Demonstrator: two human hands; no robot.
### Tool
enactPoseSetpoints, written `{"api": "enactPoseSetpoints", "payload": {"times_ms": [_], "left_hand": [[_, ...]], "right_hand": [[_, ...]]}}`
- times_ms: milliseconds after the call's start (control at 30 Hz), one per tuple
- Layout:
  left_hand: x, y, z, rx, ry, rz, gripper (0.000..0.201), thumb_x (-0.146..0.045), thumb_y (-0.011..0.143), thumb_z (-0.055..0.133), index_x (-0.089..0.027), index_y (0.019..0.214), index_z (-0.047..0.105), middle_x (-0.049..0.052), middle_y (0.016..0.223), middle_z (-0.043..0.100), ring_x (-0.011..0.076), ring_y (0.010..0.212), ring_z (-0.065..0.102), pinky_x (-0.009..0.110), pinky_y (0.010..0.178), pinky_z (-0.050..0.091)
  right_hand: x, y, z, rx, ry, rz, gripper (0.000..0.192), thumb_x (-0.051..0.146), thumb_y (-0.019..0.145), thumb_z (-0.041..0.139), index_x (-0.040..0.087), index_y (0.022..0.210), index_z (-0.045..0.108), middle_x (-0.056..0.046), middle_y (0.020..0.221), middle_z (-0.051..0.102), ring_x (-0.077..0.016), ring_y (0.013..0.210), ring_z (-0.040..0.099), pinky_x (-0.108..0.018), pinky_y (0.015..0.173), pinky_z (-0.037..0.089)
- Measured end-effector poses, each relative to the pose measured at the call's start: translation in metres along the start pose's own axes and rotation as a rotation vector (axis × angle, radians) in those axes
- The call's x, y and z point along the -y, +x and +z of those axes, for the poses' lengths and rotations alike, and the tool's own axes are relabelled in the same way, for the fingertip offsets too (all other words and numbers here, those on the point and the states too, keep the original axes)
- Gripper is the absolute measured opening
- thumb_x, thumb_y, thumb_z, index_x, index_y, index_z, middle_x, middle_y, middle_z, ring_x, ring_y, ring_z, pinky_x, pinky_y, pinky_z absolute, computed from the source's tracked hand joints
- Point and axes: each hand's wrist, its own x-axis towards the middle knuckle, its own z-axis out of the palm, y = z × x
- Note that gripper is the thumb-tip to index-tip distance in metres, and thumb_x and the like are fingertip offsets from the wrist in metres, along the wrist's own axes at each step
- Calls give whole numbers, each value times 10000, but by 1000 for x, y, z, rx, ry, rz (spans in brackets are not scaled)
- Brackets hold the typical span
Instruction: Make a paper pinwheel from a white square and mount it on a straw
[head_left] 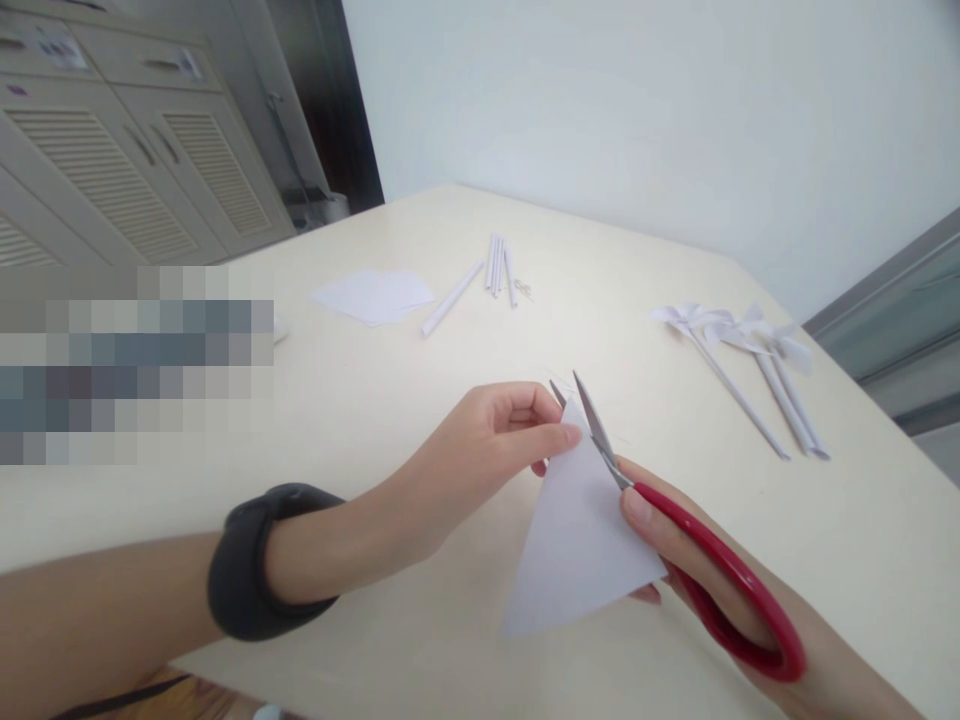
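Observation:
Between thumb and fingers, my left hand (517, 430) pinches a folded white sheet of paper (581, 540) near its upper corner; the paper shows as a triangle. My right hand (697, 560) grips red-handled scissors (739, 575). The scissor blades are parted, one in front of the paper's right edge and the other partly hidden behind it. Some fingers of my right hand are under the paper and out of sight. A dark band (255, 560) is around my left wrist.
Paper pinwheels (739, 325) on rolled sticks lie at the right. Farther back are a stack of white paper (371, 297), a longer paper roll (452, 298), several thin paper rolls (495, 265) and small thin pieces (523, 290). A white wall (637, 120) borders the table (360, 390).

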Motion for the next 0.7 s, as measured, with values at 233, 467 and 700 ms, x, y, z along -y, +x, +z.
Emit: {"api": "enactPoseSetpoints", "payload": {"times_ms": [233, 467, 700], "left_hand": [[-1, 0, 0, 3, 17, 17, 199, -287, 840, 569, -180, 687, 500, -42, 702, 535, 92, 651, 495, 231, 620, 388], [-1, 0, 0, -9, 16, 28, 212, -259, 846, 568, -169, 670, 490, -52, 689, 510, 68, 647, 480, 207, 618, 383], [1, 0, -1, -4, 9, -11, 198, -277, 837, 588, -171, 691, 506, -61, 683, 510, 45, 601, 477, 185, 578, 379]], "right_hand": [[4, -1, -3, 81, 48, 137, 391, 545, 873, 460, 220, 698, 333, 34, 665, 382, -127, 625, 386, -264, 596, 343], [3, 0, -3, 32, 27, 156, 367, 580, 828, 508, 223, 765, 453, 41, 633, 387, -123, 602, 398, -267, 594, 356], [8, -6, -6, -66, -117, 141, 354, 596, 765, 575, 258, 704, 490, 15, 607, 457, -150, 523, 436, -262, 452, 361]]}}
